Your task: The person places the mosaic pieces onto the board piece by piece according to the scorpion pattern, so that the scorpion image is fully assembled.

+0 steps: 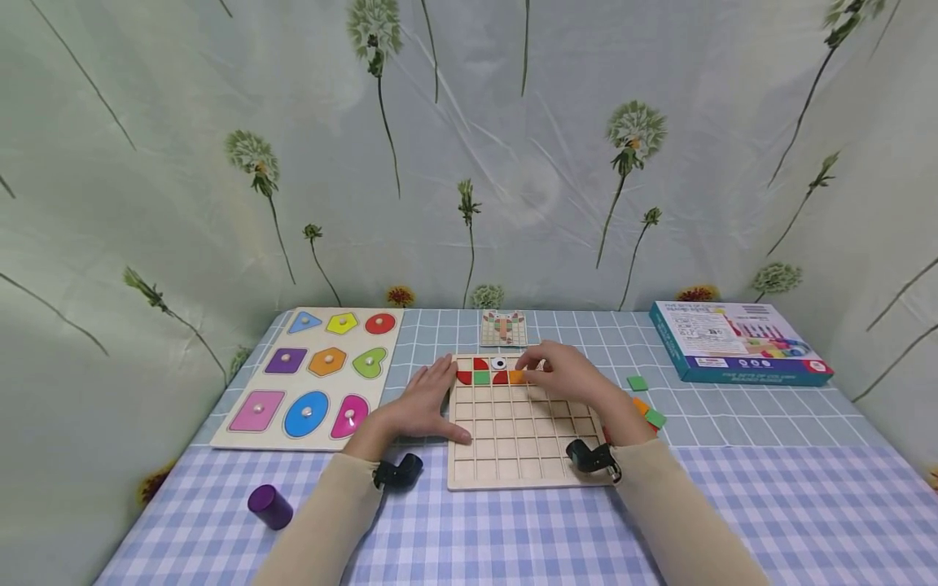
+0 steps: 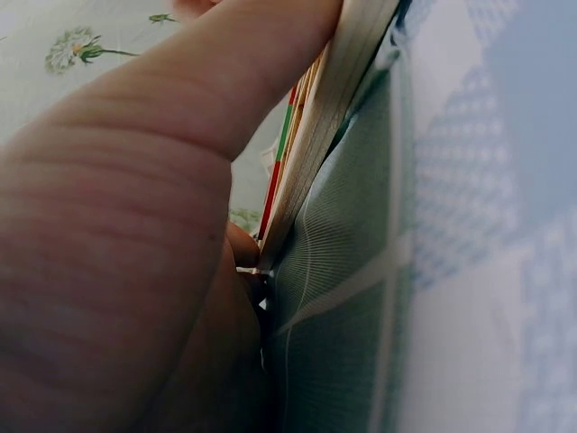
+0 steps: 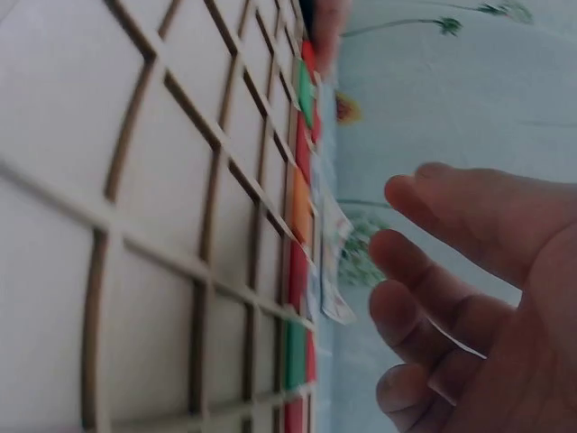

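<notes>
- Left hand [image 1: 419, 408] touching the left edge of a gridded wooden board [image 1: 507, 448]
- Right hand [image 1: 564, 373] above its upper rows, near an orange tile [image 1: 516, 378]
- Purple cylinder [image 1: 270, 507] on the table [image 1: 799, 496]

The head view looks forward and down; close wrist views apparently share the board [image 1: 518, 426].

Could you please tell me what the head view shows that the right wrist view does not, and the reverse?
Only the head view: the shape puzzle, the purple cylinder and the teal-edged box.

Only the right wrist view: the second green tile set in the grid board, past the orange tile.

Both: the grid board, that orange tile and the right grip.
</notes>
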The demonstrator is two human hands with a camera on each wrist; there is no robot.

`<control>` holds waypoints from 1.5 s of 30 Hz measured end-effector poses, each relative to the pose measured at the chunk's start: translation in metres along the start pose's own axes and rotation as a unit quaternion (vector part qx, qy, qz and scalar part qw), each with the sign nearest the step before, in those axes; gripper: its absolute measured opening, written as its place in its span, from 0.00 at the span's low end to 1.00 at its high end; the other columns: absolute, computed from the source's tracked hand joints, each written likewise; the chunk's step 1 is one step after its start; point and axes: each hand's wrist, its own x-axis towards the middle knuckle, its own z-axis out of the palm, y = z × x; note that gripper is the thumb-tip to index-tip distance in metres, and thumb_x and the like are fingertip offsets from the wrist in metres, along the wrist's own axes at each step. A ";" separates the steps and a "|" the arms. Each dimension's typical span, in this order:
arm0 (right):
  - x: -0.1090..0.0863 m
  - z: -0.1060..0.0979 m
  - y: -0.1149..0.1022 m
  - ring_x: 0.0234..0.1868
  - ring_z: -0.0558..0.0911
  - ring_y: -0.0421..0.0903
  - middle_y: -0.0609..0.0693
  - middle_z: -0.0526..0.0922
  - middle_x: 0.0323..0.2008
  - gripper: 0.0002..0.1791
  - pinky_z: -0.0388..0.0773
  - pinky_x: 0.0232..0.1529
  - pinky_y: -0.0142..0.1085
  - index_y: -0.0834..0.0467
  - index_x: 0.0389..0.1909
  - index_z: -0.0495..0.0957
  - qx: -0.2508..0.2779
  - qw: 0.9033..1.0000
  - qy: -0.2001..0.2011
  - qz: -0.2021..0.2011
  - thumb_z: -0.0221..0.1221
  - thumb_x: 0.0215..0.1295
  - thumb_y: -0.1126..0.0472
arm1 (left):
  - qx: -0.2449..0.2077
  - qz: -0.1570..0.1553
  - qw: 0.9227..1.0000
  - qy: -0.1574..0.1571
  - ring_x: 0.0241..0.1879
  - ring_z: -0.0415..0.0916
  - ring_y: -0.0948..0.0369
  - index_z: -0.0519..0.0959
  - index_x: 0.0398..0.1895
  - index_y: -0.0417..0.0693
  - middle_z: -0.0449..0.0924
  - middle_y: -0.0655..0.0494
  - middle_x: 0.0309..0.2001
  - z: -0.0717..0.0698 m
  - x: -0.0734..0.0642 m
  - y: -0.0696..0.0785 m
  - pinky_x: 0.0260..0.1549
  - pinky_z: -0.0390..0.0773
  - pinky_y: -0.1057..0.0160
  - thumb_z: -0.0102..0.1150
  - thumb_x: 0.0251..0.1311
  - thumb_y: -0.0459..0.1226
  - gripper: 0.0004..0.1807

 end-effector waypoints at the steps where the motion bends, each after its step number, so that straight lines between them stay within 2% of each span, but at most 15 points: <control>1: -0.003 -0.002 0.002 0.39 0.77 0.45 0.50 0.83 0.42 0.09 0.76 0.43 0.40 0.54 0.46 0.84 0.001 1.000 0.002 0.005 0.60 0.69 0.60 | 0.000 0.000 1.000 0.000 0.82 0.32 0.51 0.45 0.80 0.41 0.35 0.46 0.82 0.000 0.000 0.000 0.80 0.35 0.46 0.74 0.42 0.63 0.70; 5: -0.015 -0.010 0.009 0.41 0.77 0.47 0.50 0.83 0.43 0.10 0.76 0.46 0.40 0.55 0.47 0.84 0.002 1.000 0.010 0.024 0.60 0.69 0.59 | -0.001 0.001 1.000 0.000 0.82 0.31 0.51 0.45 0.80 0.41 0.35 0.46 0.82 0.000 0.000 0.001 0.80 0.35 0.46 0.74 0.42 0.63 0.70; 11: -0.029 -0.023 0.022 0.43 0.76 0.48 0.53 0.83 0.46 0.12 0.77 0.44 0.38 0.56 0.50 0.83 -0.003 0.999 0.005 0.051 0.62 0.68 0.59 | -0.005 -0.001 1.000 0.002 0.82 0.32 0.51 0.45 0.80 0.41 0.36 0.46 0.82 -0.001 0.000 0.001 0.80 0.35 0.45 0.74 0.42 0.63 0.70; 16: -0.040 -0.034 0.035 0.45 0.77 0.51 0.57 0.82 0.49 0.16 0.81 0.45 0.40 0.57 0.54 0.82 -0.015 0.997 -0.005 0.079 0.64 0.65 0.59 | -0.002 0.002 1.000 0.002 0.82 0.32 0.51 0.45 0.80 0.41 0.36 0.46 0.82 0.000 0.000 0.001 0.80 0.35 0.45 0.74 0.43 0.62 0.69; 22: -0.051 -0.043 0.052 0.47 0.78 0.52 0.58 0.81 0.50 0.19 0.84 0.46 0.43 0.56 0.55 0.81 -0.024 0.996 -0.031 0.086 0.66 0.63 0.60 | -0.004 -0.002 1.000 0.001 0.82 0.32 0.51 0.45 0.80 0.41 0.36 0.46 0.82 0.001 0.000 0.002 0.80 0.35 0.45 0.74 0.43 0.62 0.69; 27: -0.057 -0.051 0.064 0.46 0.79 0.50 0.57 0.82 0.50 0.18 0.85 0.44 0.40 0.55 0.53 0.82 -0.002 0.992 -0.069 0.103 0.67 0.61 0.62 | -0.004 -0.010 1.000 0.003 0.82 0.32 0.51 0.45 0.80 0.42 0.36 0.47 0.82 0.001 -0.003 0.002 0.80 0.36 0.45 0.74 0.42 0.63 0.69; 32: -0.067 -0.059 0.075 0.46 0.79 0.50 0.59 0.81 0.50 0.16 0.85 0.43 0.40 0.53 0.49 0.83 0.003 0.988 -0.089 0.123 0.68 0.58 0.63 | -0.003 -0.002 1.000 0.005 0.82 0.33 0.51 0.46 0.80 0.42 0.37 0.47 0.82 0.000 -0.001 0.003 0.80 0.35 0.46 0.74 0.42 0.63 0.69; 38: -0.071 -0.061 0.085 0.46 0.78 0.51 0.61 0.80 0.51 0.17 0.85 0.45 0.44 0.52 0.46 0.84 -0.006 0.983 -0.109 0.146 0.71 0.54 0.64 | -0.003 -0.005 1.000 0.001 0.82 0.32 0.51 0.45 0.80 0.42 0.36 0.47 0.82 0.000 0.000 0.003 0.80 0.35 0.46 0.74 0.42 0.63 0.69; 45: -0.070 -0.061 0.090 0.46 0.77 0.51 0.59 0.81 0.48 0.17 0.84 0.47 0.45 0.53 0.44 0.83 -0.023 0.981 -0.127 0.147 0.71 0.52 0.66 | -0.008 -0.007 1.000 0.004 0.82 0.32 0.52 0.45 0.81 0.42 0.36 0.48 0.82 0.001 -0.001 0.003 0.80 0.34 0.46 0.74 0.42 0.63 0.69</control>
